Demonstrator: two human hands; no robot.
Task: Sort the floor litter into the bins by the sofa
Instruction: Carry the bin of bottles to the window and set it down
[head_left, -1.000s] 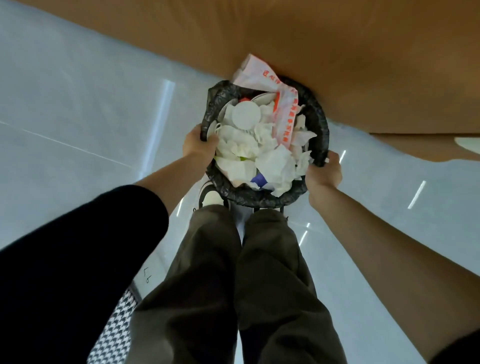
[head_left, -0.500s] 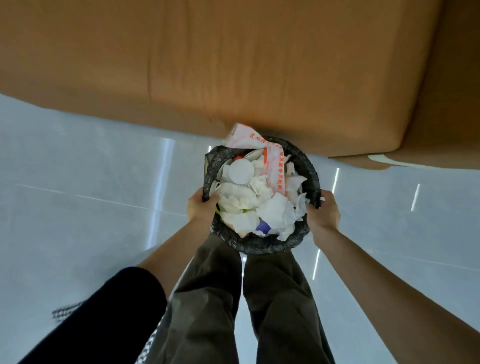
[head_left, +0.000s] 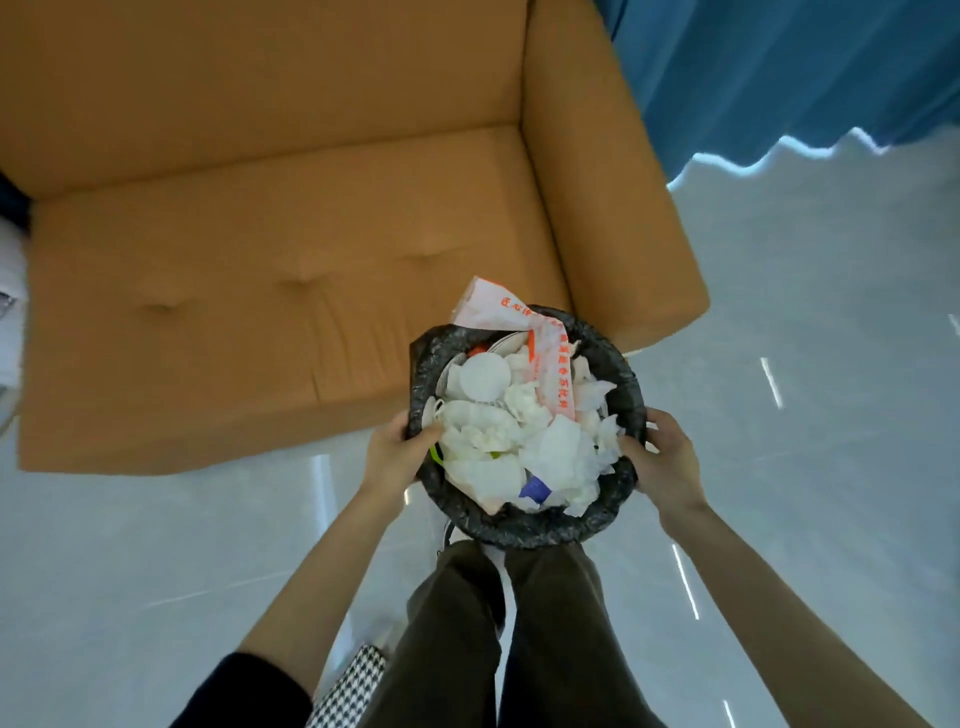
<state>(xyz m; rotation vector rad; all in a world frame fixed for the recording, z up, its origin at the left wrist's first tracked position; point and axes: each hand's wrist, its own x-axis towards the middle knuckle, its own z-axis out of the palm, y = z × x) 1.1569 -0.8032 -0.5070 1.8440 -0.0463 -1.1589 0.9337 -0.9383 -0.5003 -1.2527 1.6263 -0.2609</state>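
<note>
A round bin (head_left: 540, 527) lined with a black bag is held up in front of my legs, over the pale floor. It is heaped with white crumpled tissues (head_left: 550, 457), a white paper cup (head_left: 485, 376) and a white wrapper with orange print (head_left: 524, 319) that sticks out at the far rim. My left hand (head_left: 397, 454) grips the bin's left rim, thumb over the edge. My right hand (head_left: 662, 462) grips the right rim. Both hands carry the bin just in front of the sofa's right end.
An orange sofa (head_left: 260, 260) fills the upper left, its right armrest (head_left: 597, 182) beside the bin. A blue curtain (head_left: 779, 67) hangs at the upper right. Glossy grey floor (head_left: 831, 364) spreads right and below. A houndstooth item (head_left: 348, 691) shows by my legs.
The view has risen and pulled back, revealing the sofa seat, armrest and curtain. The bin has stayed in both hands and looks higher off the floor.
</note>
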